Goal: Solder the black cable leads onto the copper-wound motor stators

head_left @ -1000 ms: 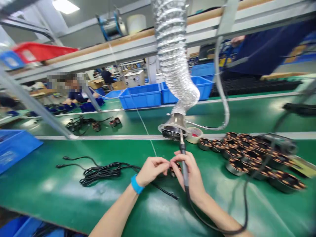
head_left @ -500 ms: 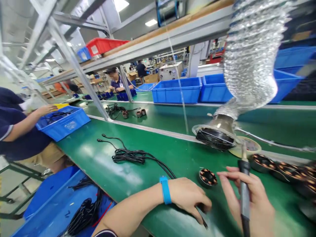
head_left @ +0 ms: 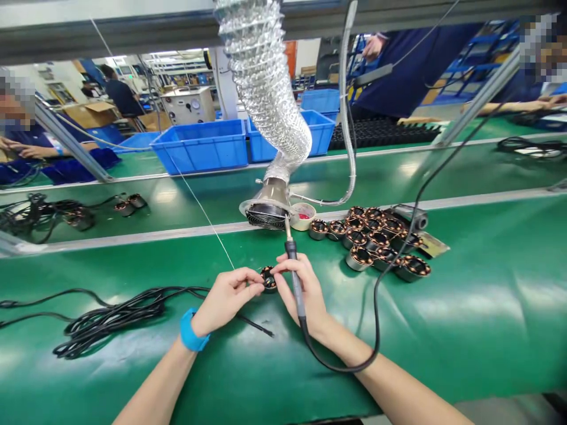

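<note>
A small motor stator with copper windings sits on the green bench between my hands. My left hand, with a blue wristband, is closed in a pinch at its left rim, partly covering it. In my right hand is a soldering iron, tip pointing up and away, while the thumb and index finger reach the stator's right side. A black cable lies coiled to the left, running beneath my left hand; one end comes out below the stator. Fine pale wire hangs from above towards my left hand.
A fume hood on a silver duct hangs just beyond my hands, beside a small round tub. Several stators cluster at right. The iron's cord loops across my right forearm. Blue bins and co-workers are beyond the rail.
My view has swung right. My left hand has moved from the cable end on the bench to the stator, and my right fingers have closed in on it. The soldering iron stays in my right hand.
</note>
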Available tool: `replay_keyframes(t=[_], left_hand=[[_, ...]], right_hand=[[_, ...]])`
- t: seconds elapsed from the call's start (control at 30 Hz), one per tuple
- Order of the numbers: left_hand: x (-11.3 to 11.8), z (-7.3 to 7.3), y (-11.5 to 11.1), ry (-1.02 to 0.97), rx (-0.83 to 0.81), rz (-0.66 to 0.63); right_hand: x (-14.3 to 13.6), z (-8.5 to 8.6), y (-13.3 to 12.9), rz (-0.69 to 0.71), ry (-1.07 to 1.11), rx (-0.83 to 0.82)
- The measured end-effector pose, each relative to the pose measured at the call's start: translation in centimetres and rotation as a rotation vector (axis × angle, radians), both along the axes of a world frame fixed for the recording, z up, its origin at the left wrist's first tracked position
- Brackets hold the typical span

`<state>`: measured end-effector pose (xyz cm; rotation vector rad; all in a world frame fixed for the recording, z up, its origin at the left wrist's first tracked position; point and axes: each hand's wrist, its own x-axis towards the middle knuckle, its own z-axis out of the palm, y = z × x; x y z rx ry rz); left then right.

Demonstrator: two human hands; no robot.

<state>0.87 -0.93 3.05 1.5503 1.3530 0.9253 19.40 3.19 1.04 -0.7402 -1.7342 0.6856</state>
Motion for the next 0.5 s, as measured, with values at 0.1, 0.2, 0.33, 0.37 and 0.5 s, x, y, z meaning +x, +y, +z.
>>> replay_keyframes(t=[0.1,0.2,0.33,0.37,0.5], left_hand=[[0.1,-0.2,0.2,-0.084,-0.002,0.025],[0.5,-0.5,0.4,-0.111,0.011,0.039],[1.4,-1.3,0.5,-0.205,-0.007,0.118],[1.5,-1.6,0.7,-0.252,-0.012,0.145],[1.5,-2.2,1.5,-0.446,-0.006,0.256]], right_hand=[[-0.1,-0.1,-0.2,0.055,0.004,-0.010],[-0.3,-0.2,-0.1,0.078,0.009,0.006],[-0.2,-0.8,0.2,0.032,-0.003,0.031],[-0.3,-1.1,0.3,0.016,-0.008,0.026],[-0.7,-2.1,0.9,-0.009,0.023,0.012]])
